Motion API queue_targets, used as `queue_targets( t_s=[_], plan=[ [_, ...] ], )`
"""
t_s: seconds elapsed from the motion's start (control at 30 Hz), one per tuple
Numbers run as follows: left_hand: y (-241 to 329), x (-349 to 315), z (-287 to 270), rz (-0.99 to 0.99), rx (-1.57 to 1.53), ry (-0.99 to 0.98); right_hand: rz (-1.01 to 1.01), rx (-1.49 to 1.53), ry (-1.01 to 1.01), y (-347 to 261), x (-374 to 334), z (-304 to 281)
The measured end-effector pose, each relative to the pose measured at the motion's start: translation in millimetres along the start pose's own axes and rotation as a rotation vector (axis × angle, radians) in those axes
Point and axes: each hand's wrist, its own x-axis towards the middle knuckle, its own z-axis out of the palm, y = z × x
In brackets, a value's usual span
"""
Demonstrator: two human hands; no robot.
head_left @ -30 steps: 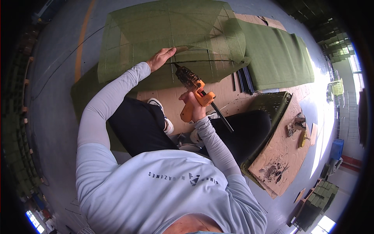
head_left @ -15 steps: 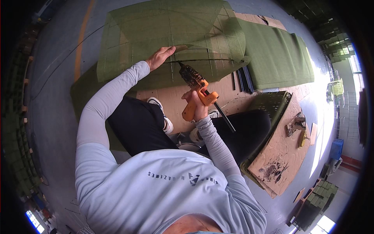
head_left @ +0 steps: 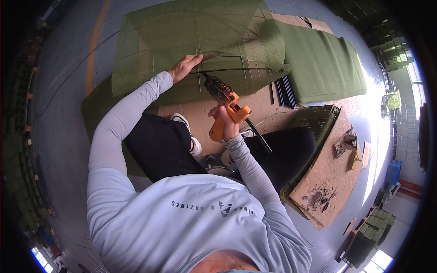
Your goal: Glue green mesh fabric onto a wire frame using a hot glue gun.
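Grey floor spreads under the green mesh sheet (head_left: 191, 41) at upper centre. My left hand (head_left: 184, 68) presses its edge flat, fingers spread; my right hand (head_left: 223, 123) grips the orange glue gun (head_left: 227, 102), nozzle at the mesh. Hot glue could burn my nearby fingertips.

Over the last second the orange glue gun (head_left: 226, 101) in the right hand (head_left: 223, 122) has crept a little up and to the person's left, so its dark nozzle now sits closer to the edge of the green mesh sheet (head_left: 191, 41). The left hand (head_left: 184, 67) has slid very slightly along that edge toward the nozzle, its fingers pressing the mesh where a flap lifts. The right forearm has followed the gun forward by a small amount.
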Motion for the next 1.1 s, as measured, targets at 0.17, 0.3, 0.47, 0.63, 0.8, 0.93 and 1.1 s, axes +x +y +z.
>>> queue_targets(
  t_s=[0.17, 0.3, 0.47, 0.63, 0.8, 0.93, 1.1],
  plan=[
    [-0.7, -1.0, -0.9, -0.01, 0.019, 0.025, -0.02, 0.095, 0.033, -1.7, 0.7, -6.5],
    [1.2, -2.6, -0.1, -0.02, 0.017, 0.03, -0.046, 0.099, 0.042, -4.5, 0.6, -7.3],
    [1.8, -2.0, -0.3, -0.015, 0.009, 0.022, -0.053, 0.089, 0.055, -2.5, 1.7, -13.5],
    [-3.5, -0.2, -0.8, -0.018, 0.028, 0.011, -0.057, 0.08, 0.07, -5.3, 1.0, -15.2],
    [2.8, -1.9, 1.2, -0.016, 0.013, 0.01, -0.063, 0.113, 0.088, -9.4, 0.2, -17.8],
    [3.3, -1.5, 0.2, -0.011, 0.001, 0.036, -0.077, 0.105, 0.089, -10.5, 1.1, -21.9],
    [10.0, -2.6, -5.4, -0.146, -0.057, -0.119, -0.087, 0.113, 0.097, -10.1, 1.2, -25.4]
  ],
)
